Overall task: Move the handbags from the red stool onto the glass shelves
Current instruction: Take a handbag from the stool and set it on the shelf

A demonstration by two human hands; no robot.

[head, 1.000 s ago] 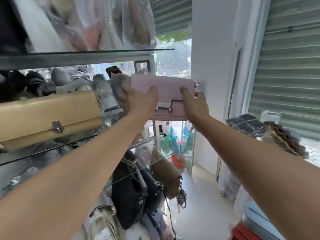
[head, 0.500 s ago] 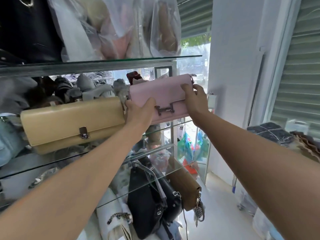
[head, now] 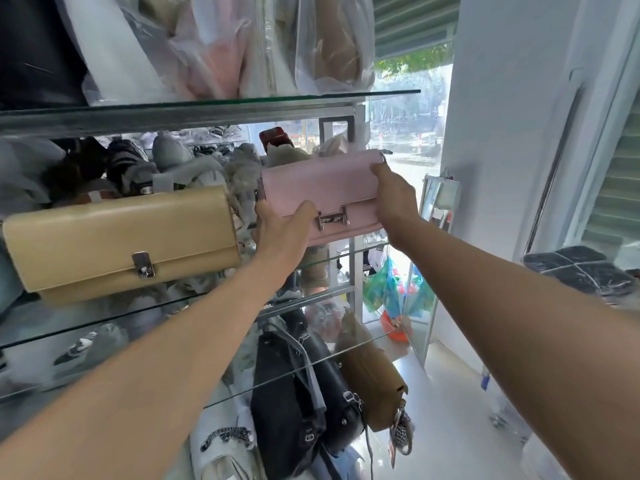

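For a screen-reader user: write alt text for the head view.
A left hand and right hand hold a pale pink flap handbag beside a beige flap handbag on a glass shelf; a black bag and a brown bag are below.

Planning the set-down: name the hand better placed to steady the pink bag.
Probably the right hand: it grips the pink bag at its right end, clear of the beige clutch. The left hand sits low beside it.

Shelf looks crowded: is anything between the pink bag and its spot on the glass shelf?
Yes: wrapped bundles fill the shelf right behind the pink bag, beside the tan bag. Nothing else visible blocks it.
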